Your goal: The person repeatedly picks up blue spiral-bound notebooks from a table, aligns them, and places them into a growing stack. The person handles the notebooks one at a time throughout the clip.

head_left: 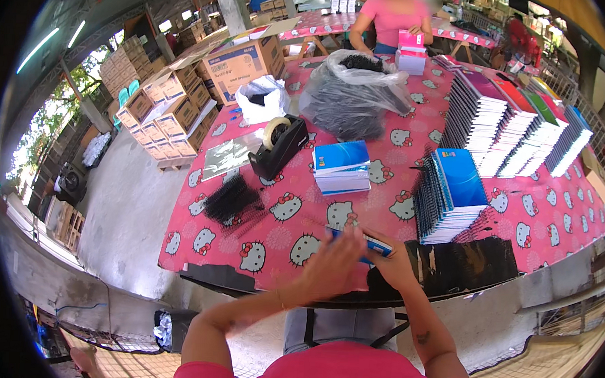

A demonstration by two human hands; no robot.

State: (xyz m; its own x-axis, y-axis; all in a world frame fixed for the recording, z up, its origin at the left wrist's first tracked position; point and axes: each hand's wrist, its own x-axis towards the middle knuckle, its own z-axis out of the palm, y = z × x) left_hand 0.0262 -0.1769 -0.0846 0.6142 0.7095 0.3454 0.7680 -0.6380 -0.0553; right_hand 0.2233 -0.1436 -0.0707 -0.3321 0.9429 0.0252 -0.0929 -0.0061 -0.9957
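Observation:
At the table's near edge my right hand (396, 264) grips a small blue notebook (379, 246) by its right end. My left hand (336, 258) lies across the notebook's left part, smeared by motion, so its fingers cannot be made out. Beyond my hands stands a stack of blue-covered notebooks without visible coils (342, 157). To the right, blue notebooks with black spiral coils (462, 180) are piled up. A loose heap of black plastic spiral coils (232, 200) rests on the left of the table.
A black tape dispenser (277, 150), clear plastic sheets (229, 156), a white bag (263, 99) and a large bag of coils (355, 99) stand farther back. Tall coloured notebook stacks (474, 119) line the right side. Across the pink table (282, 246), another person (395, 23) handles notebooks.

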